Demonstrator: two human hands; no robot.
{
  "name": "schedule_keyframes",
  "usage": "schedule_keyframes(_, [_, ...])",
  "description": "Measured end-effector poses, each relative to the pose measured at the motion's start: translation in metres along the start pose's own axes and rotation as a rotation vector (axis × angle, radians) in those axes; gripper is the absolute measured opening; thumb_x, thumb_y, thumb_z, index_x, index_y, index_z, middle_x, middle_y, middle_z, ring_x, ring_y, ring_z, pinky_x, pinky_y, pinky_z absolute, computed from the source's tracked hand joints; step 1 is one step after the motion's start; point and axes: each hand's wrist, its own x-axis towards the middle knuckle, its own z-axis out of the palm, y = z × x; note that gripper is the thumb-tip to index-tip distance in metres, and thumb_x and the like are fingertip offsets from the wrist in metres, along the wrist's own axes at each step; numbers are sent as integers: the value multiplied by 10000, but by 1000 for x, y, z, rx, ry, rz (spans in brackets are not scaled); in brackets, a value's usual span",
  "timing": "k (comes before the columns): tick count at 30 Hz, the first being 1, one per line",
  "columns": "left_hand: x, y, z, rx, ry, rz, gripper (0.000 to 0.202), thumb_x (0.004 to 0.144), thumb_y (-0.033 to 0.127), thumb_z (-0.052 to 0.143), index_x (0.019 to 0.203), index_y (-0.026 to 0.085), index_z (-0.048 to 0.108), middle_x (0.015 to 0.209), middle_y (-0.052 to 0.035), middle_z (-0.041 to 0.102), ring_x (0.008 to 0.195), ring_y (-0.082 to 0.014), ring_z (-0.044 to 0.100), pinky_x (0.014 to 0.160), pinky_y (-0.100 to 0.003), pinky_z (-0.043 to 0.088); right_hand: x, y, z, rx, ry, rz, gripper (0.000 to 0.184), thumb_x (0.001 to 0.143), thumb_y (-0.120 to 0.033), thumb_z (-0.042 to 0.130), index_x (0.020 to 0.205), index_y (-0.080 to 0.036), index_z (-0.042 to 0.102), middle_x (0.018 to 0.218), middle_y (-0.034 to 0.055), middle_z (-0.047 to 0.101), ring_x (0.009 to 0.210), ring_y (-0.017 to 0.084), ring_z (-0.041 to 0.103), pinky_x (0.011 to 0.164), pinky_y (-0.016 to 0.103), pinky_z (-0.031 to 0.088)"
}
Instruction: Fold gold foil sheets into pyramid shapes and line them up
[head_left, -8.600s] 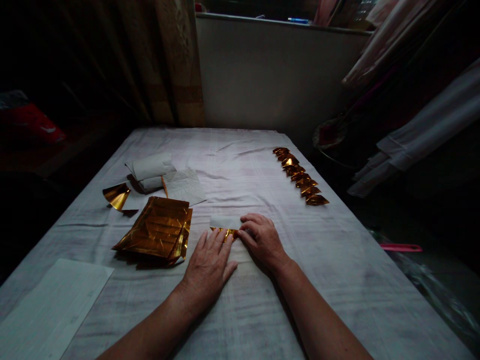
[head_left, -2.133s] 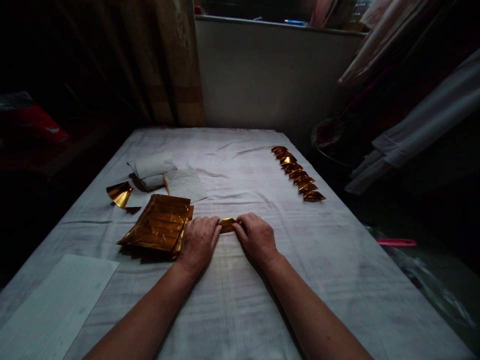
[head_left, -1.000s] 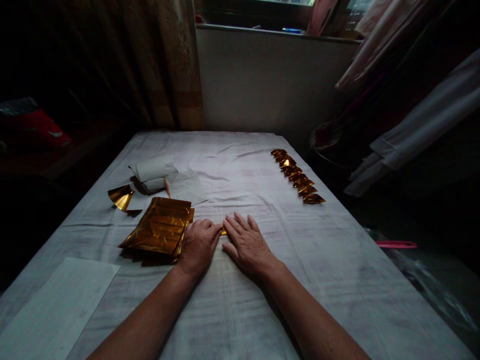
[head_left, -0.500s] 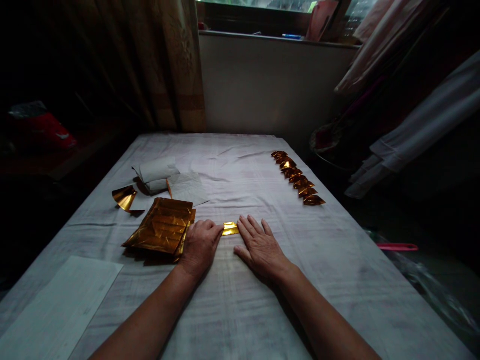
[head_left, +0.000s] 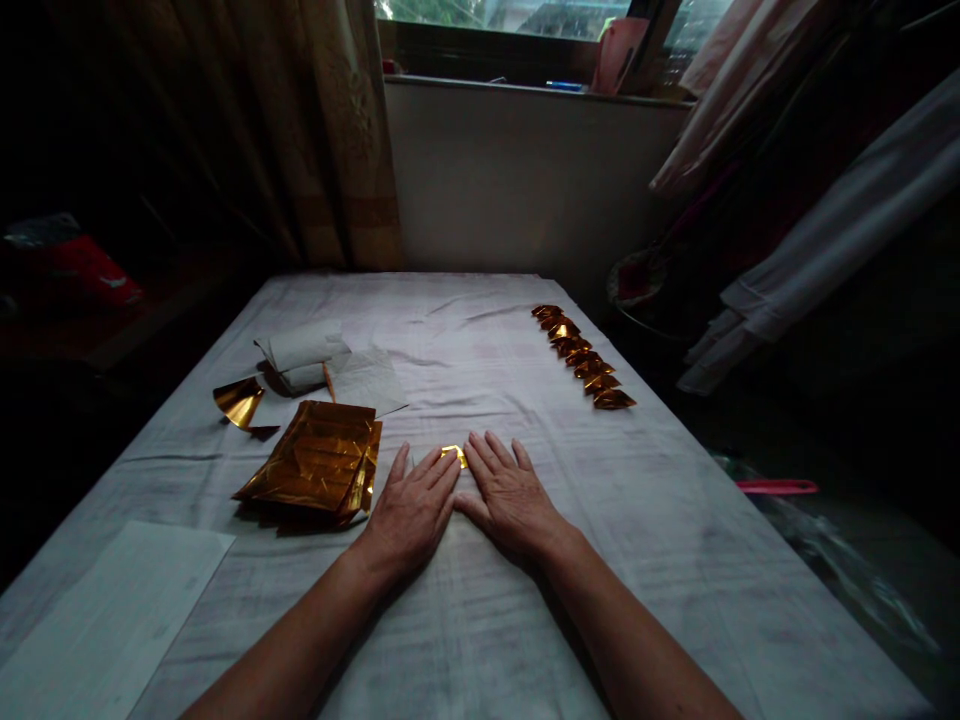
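A small folded strip of gold foil paper (head_left: 454, 456) lies on the white cloth between my hands, its two ends hidden under my fingers. My left hand (head_left: 412, 505) rests flat on the strip's left end, fingers stretched out. Over the right end lies my right hand (head_left: 511, 495), also flat, with its thumb reaching toward the left hand. Just left of my left hand sits a stack of gold foil sheets (head_left: 311, 455), its edges uneven. Folded gold foil pieces (head_left: 576, 350) form an overlapping row along the table's right side.
Behind the stack lie crumpled pale papers (head_left: 300, 350) and a curled gold foil scrap (head_left: 240, 402). A flat pale sheet (head_left: 112, 610) covers the left front. Hanging clothes (head_left: 810, 260) and a pink handle (head_left: 776, 487) are beyond the right edge; a curtain (head_left: 337, 140) hangs behind.
My left hand has opened from a closed grip at the strip's left end and now lies flat over it. Less of the gold strip shows. The view has shifted slightly.
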Motion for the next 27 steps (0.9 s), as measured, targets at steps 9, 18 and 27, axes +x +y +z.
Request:
schedule_keyframes(9, [-27,-13,-7,18,-52,-27,550,990,522,389,1431,207,483,1452,-96,541,1364,-244,475,1218,-530,109,0,-1,-2,12,-2,-6,672,978,-569,395,1525,-183,342,1603,98,271,1488,290,232,1193,545,163])
schedule_keyframes(18, [-30,-6,-15,130,-10,-80,490,967,486,466,1357,205,567,1395,-94,598,1322,-282,519,1212,-556,134,1,-2,-3,17,-42,10,680,977,-578,384,1528,-183,333,1612,85,246,1497,286,204,1200,549,140])
schedule_keyframes(27, [-42,-11,-21,127,13,-152,423,961,435,490,1302,216,609,1355,-90,631,1306,-306,526,1195,-577,148,3,-3,-6,10,-78,34,705,972,-582,379,1540,-171,302,1616,92,232,1504,283,179,1204,542,124])
